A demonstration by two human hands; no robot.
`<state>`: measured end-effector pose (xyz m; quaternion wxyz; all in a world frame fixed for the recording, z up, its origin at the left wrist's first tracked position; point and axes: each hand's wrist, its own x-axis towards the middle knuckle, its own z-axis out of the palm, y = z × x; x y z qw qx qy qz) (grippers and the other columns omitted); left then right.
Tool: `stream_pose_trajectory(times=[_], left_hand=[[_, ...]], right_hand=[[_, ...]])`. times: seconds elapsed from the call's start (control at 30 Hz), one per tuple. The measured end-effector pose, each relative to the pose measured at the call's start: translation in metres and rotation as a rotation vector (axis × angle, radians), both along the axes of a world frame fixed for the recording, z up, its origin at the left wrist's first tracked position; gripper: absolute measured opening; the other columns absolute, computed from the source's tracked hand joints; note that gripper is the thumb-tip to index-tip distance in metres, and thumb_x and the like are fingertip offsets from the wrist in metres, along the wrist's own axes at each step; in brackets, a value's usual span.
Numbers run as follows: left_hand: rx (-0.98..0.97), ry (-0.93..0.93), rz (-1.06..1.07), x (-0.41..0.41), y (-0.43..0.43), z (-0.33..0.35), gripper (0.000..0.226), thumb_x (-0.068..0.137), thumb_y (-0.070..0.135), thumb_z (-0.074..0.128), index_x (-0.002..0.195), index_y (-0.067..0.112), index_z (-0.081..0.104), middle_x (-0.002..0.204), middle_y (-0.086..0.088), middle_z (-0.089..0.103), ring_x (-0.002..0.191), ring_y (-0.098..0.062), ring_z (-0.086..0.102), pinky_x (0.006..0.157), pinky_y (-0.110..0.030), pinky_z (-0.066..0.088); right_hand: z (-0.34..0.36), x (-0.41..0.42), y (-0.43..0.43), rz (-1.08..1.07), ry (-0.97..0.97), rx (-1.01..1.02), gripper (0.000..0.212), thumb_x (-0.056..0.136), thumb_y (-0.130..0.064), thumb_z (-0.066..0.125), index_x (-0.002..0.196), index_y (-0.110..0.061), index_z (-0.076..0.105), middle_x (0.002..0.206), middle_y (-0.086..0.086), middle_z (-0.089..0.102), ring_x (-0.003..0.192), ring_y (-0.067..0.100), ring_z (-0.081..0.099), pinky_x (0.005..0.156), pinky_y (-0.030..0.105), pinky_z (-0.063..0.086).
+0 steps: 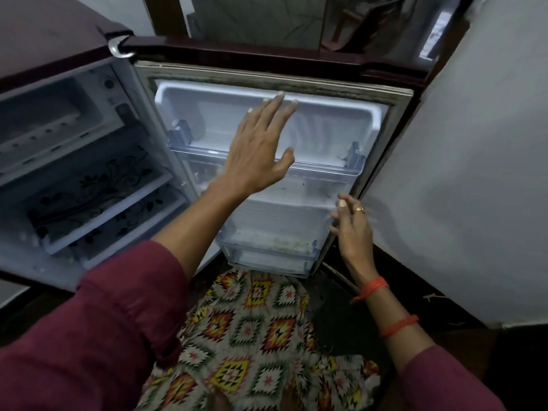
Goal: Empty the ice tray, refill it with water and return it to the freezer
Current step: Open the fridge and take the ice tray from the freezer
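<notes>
From the head view, my left hand (261, 149) is raised in front of the open fridge door (398, 114) at the middle of the frame. Its fingers are straight and spread, and it holds nothing. My right hand (353, 229), lower right of centre, is at the door's outer edge with its fingers loosely bent. It is blurred, so I cannot tell whether they touch the edge, but I see nothing pinched in them.

I cannot find the ice tray. Neither hand carries it and the door shelves do not show it. The freezer compartment (50, 114) at the upper left is open and shows pale shapes inside, but I cannot say whether one of them is the tray. So I cannot tell whether I am starting or finishing. If the tray is in there refilled, only closing the door is left. If not, every step is ahead of me.

The door's top shelf (326, 170) and the lower bins (267, 247) look bare. Flower-printed glass shelves (98, 185) sit at the left. A pale wall (474, 173) stands close to the right of the door, leaving my right hand little room.
</notes>
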<state>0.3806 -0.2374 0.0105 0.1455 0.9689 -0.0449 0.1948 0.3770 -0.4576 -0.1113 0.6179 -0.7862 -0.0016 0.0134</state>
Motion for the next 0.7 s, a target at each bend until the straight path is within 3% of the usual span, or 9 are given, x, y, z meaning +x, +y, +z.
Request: stream_pose_trajectory(times=[0.1, 0.23, 0.4, 0.53, 0.7], left_hand=[[-0.101, 0.003, 0.089, -0.037, 0.029, -0.020, 0.072, 0.094, 0.028, 0.059, 0.158, 0.017, 0.029, 0.165, -0.010, 0.026, 0.152, -0.030, 0.024, 0.122, -0.050, 0.023], [-0.265, 0.018, 0.248, -0.087, 0.074, -0.049, 0.070, 0.092, 0.024, 0.064, 0.156, 0.018, 0.035, 0.161, -0.008, 0.036, 0.144, -0.029, 0.037, 0.116, -0.047, 0.035], [-0.453, 0.005, 0.396, -0.136, 0.131, -0.070, 0.064, 0.095, 0.019, 0.065, 0.153, 0.013, 0.039, 0.156, -0.008, 0.042, 0.144, -0.026, 0.039, 0.116, -0.049, 0.036], [-0.554, -0.026, 0.490, -0.170, 0.178, -0.074, 0.062, 0.098, 0.020, 0.063, 0.154, 0.016, 0.039, 0.157, -0.007, 0.041, 0.143, -0.024, 0.040, 0.116, -0.043, 0.038], [-0.589, -0.084, 0.596, -0.208, 0.237, -0.070, 0.060, 0.099, 0.021, 0.061, 0.155, 0.017, 0.037, 0.157, -0.005, 0.041, 0.138, -0.022, 0.046, 0.109, -0.030, 0.039]], right_hand=[[-0.005, -0.017, 0.022, 0.072, 0.028, 0.011, 0.026, 0.106, -0.034, 0.045, 0.126, -0.024, 0.058, 0.128, 0.004, 0.059, 0.115, 0.024, 0.062, 0.086, 0.040, 0.060], [-0.011, -0.035, 0.059, 0.153, 0.064, 0.016, 0.025, 0.106, -0.032, 0.043, 0.123, -0.023, 0.058, 0.115, -0.002, 0.060, 0.111, 0.023, 0.064, 0.087, 0.043, 0.059], [-0.016, -0.057, 0.119, 0.252, 0.082, 0.004, 0.027, 0.107, -0.034, 0.041, 0.123, -0.022, 0.059, 0.107, -0.007, 0.062, 0.107, 0.019, 0.065, 0.086, 0.038, 0.059], [-0.013, -0.073, 0.174, 0.346, 0.070, -0.009, 0.032, 0.106, -0.041, 0.040, 0.123, -0.024, 0.061, 0.113, -0.009, 0.064, 0.107, 0.009, 0.065, 0.086, 0.032, 0.059], [-0.004, -0.088, 0.246, 0.427, 0.037, 0.014, 0.032, 0.106, -0.044, 0.039, 0.121, -0.027, 0.062, 0.111, -0.013, 0.066, 0.105, 0.006, 0.066, 0.089, 0.034, 0.057]])
